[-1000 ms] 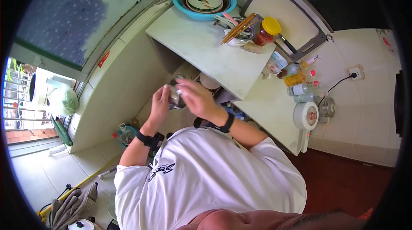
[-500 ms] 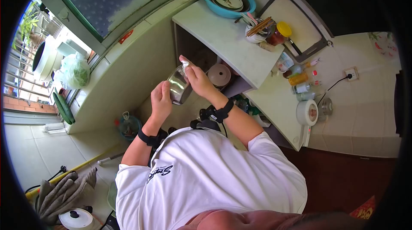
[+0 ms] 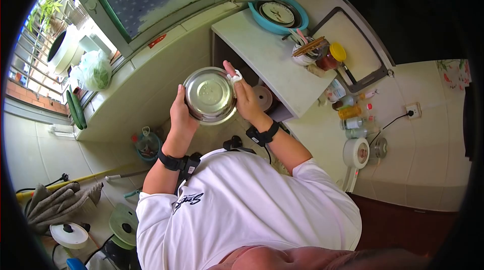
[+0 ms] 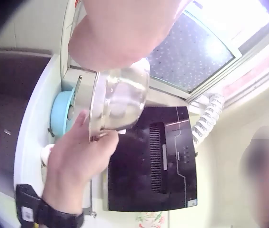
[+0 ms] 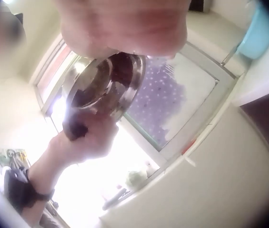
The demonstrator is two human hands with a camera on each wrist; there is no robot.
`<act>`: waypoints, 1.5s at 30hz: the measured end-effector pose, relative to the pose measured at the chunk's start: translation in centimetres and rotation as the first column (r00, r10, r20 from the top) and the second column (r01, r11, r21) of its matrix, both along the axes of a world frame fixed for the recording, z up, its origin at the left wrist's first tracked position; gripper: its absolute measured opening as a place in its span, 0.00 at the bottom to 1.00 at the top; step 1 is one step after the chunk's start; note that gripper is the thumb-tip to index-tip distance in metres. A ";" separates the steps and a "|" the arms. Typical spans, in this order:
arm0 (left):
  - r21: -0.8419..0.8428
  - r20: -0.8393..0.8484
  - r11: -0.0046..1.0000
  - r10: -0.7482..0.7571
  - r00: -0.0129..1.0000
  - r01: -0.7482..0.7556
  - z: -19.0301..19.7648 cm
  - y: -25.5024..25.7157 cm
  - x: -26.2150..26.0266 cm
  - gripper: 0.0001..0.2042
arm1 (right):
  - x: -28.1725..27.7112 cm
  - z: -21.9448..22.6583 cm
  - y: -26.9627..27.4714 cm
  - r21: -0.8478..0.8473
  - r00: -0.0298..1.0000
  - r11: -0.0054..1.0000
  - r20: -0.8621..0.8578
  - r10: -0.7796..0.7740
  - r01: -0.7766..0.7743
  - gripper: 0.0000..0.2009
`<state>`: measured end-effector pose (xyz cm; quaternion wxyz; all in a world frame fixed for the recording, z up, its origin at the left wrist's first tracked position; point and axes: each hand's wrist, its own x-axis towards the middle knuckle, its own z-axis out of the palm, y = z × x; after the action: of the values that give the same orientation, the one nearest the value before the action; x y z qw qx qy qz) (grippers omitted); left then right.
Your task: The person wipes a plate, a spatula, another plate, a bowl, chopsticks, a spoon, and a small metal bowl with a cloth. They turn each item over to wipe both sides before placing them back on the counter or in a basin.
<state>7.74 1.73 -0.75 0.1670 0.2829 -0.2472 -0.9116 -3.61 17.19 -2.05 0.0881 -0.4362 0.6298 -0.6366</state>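
A shiny metal bowl [image 3: 209, 93] is held up in front of the body, its round face toward the head camera. My left hand [image 3: 182, 117] grips its left side. On the right edge my right hand [image 3: 248, 101] holds the bowl, with a small white cloth or tissue [image 3: 235, 77] at its fingers. In the left wrist view the right hand [image 4: 79, 154] grips the rim of the bowl [image 4: 122, 97]. The right wrist view shows the left hand [image 5: 89, 137] under the bowl [image 5: 108, 80], its fingers partly hidden.
A white counter [image 3: 272, 63] carries a blue basin [image 3: 297, 29] of dishes, a utensil holder and a yellow-lidded jar [image 3: 337, 53]. Several bottles stand farther right. Bagged greens [image 3: 96, 71] and cucumbers [image 3: 75, 110] lie by the window. A range hood [image 4: 148, 161] shows in the left wrist view.
The bowl has turned from side-on to face the head camera. My right hand has moved from over the bowl to its right edge. The head view has shifted, showing more of the window.
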 end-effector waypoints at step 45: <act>-0.294 -0.019 0.956 0.018 1.000 -0.022 -1.4 1.4 0.8 0.18 | 3.6 2.9 -2.0 0.250 0.775 0.956 -0.631 0.042 0.152 0.23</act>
<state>8.50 3.16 -2.14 0.2183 0.2502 -0.3758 -0.8652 -0.01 15.23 0.87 -0.0842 -0.5873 0.7209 -0.3581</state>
